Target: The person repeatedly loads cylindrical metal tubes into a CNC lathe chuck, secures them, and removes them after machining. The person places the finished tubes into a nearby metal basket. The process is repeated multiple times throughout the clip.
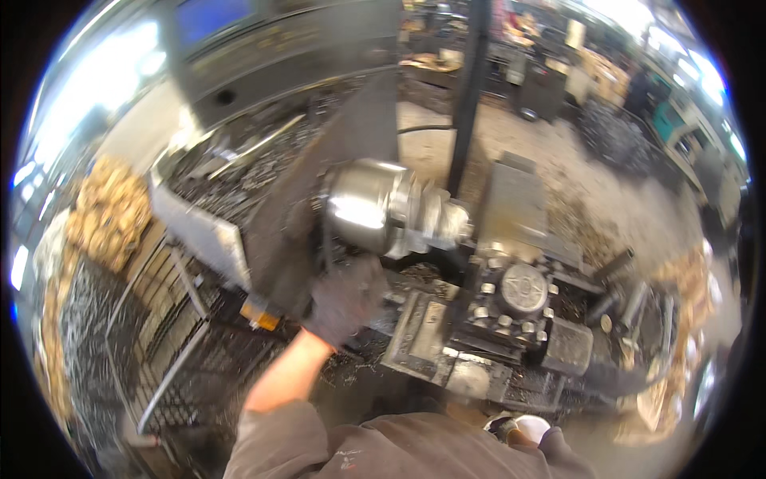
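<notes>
My left hand (347,302) is by the chuck (359,209), right hand (504,429) low, both grips too blurred to tell; part (431,221) looks mounted, what's left unclear.

shiny cylindrical lathe chuck (363,206), sideways

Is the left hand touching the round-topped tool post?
Apart. In the head view, the gloved left hand is below the shiny chuck, left of the tool post, with flat metal machine parts visible between them.
</notes>
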The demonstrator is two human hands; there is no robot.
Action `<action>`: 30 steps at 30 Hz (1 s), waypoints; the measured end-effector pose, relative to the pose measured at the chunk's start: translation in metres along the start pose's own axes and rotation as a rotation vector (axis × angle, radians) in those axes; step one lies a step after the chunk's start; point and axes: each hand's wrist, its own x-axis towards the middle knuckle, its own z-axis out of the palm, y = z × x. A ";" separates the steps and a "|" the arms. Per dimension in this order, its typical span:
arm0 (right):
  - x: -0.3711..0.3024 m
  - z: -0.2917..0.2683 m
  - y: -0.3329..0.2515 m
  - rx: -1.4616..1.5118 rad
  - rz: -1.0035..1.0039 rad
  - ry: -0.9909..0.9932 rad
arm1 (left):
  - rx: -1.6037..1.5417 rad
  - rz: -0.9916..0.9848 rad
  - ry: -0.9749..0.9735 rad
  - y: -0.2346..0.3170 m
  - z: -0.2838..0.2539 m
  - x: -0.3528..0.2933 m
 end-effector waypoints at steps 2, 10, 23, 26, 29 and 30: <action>0.022 0.003 -0.037 -0.043 -0.065 -0.053 | 0.077 -0.235 -0.247 -0.044 0.044 -0.120; 0.040 0.111 -0.224 -0.323 -0.270 -0.388 | 0.019 -2.030 -0.452 -0.057 0.030 -0.728; -0.117 0.451 -0.325 -0.930 -0.379 -0.988 | -0.268 -2.314 -0.237 0.201 0.122 -0.925; -0.166 0.513 -0.357 -1.059 -0.472 -1.032 | -0.417 -2.040 -0.262 0.193 0.187 -0.882; -0.208 0.575 -0.385 -1.264 -0.612 -1.108 | -0.366 -1.980 -0.095 0.188 0.210 -0.845; -0.219 0.597 -0.390 -1.568 -1.159 -1.192 | -0.478 -2.123 0.084 0.183 0.208 -0.839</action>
